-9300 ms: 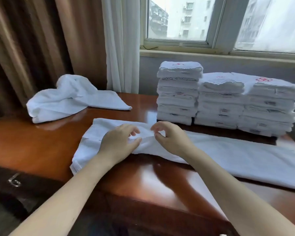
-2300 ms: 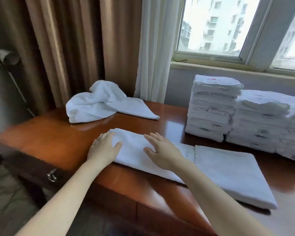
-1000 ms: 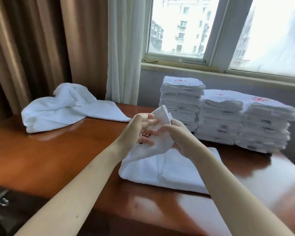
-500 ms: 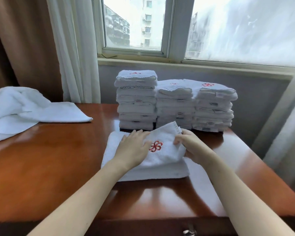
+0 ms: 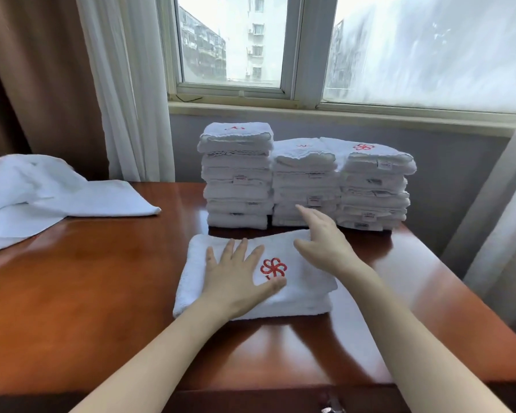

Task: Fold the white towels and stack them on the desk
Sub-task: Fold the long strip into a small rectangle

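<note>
Checking in: what is changing on your head view right now?

I am seeing the last flap going down. Half a second back the right hand point(image 5: 322, 242) was pinching the towel's corner. Now it is lifting off, fingers straight and released, hovering over the far right edge of the folded towel point(image 5: 310, 293) and holding nothing. The left hand point(image 5: 236, 275) is pressing flat on the top layer, fingers spread and straight, gripping nothing (smoothing, I am guessing).

So what is that meaning for the task?

I am judging this fold as finishing. The towel is waiting to go onto one of the three stacks point(image 5: 306, 180) standing just behind it, under the window. A loose heap of white towels point(image 5: 42, 189) is lying at the left of the desk point(image 5: 87, 278), so more folding is remaining.

And how is the towel looking?

It is lying as a thick rectangular pad near the front middle of the desk, with its layers showing along the near edge. The red flower emblem point(image 5: 273, 267) is facing up just beside the left thumb, and the right side is sitting slightly uneven.
</note>
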Demonstrator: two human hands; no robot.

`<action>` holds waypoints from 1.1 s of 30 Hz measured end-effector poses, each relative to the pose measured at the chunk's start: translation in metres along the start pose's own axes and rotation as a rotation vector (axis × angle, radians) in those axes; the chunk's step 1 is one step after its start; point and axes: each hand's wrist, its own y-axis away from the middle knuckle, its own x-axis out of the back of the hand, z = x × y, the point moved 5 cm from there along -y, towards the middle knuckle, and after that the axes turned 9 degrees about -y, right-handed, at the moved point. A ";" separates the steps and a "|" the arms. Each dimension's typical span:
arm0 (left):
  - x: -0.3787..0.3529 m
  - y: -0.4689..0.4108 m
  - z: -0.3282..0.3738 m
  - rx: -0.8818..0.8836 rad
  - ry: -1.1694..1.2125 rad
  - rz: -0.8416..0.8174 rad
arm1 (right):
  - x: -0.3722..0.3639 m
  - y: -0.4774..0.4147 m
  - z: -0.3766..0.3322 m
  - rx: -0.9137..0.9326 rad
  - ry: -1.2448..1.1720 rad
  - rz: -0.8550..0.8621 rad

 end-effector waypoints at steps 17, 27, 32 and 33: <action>0.012 0.005 -0.048 -0.163 -0.002 0.046 | -0.052 0.020 -0.004 -0.057 0.328 -0.138; 0.035 0.049 -0.109 0.267 0.088 0.202 | -0.059 0.038 -0.034 -0.258 -0.149 -0.556; 0.018 0.080 -0.115 0.316 0.381 -0.032 | -0.064 0.039 -0.044 -0.244 -0.264 -0.444; 0.016 0.086 -0.112 0.302 0.387 -0.067 | -0.065 0.041 -0.046 -0.262 -0.290 -0.475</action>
